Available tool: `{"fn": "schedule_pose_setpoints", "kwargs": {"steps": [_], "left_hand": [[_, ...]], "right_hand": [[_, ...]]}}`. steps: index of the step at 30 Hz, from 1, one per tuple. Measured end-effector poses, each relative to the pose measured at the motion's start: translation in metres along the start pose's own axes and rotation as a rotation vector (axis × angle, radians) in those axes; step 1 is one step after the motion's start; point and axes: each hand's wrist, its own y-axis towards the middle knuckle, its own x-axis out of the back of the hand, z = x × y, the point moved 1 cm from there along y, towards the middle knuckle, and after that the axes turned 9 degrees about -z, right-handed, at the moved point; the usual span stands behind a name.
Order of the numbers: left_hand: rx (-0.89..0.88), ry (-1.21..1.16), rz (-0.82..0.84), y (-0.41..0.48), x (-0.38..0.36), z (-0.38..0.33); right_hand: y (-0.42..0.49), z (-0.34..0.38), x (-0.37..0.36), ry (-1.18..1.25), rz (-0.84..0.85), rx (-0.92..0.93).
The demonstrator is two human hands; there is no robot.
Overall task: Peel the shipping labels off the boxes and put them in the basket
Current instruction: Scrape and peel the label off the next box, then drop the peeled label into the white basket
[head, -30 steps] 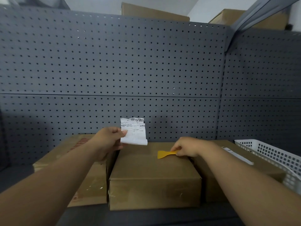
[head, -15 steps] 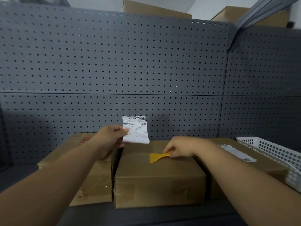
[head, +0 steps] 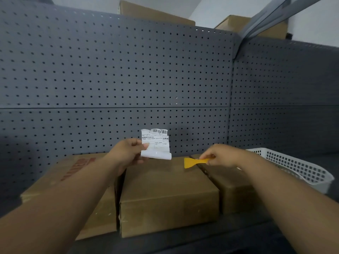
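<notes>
— While the left hand pinches the peeled label upright above the middle box, where is the basket?
— Well right, beyond the right hand, whose fingers grasp the yellow scraper by its handle. Judgement: label held clear so adhesive cannot re-stick; deposit pending.

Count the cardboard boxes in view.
5: on the shelf, left box, middle box, right box; above the pegboard, centre box and corner box. Others may be hidden.
</notes>
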Motion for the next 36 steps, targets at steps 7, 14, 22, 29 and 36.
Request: {"fn": "schedule_pose_setpoints", "kwargs": {"steps": [7,14,22,29,36], "left_hand": [[-0.029,-0.045,0.067,0.001,-0.038,-0.012],[-0.033,-0.073,0.127,0.004,-0.098,-0.02],[0.003,-0.093,0.129,0.012,-0.19,-0.029],[0.029,-0.093,0.14,0.017,-0.28,-0.039],[0.034,-0.078,0.154,0.015,-0.357,-0.05]], "right_hand": [[-0.02,-0.036,0.017,0.012,-0.049,-0.085],[-0.04,-0.081,0.034,0.043,-0.108,-0.123],[-0.063,-0.166,0.062,0.041,-0.122,-0.152],[-0.079,-0.256,0.083,0.085,-0.123,-0.157],[-0.092,-0.33,0.098,0.076,-0.113,-0.179]]}}
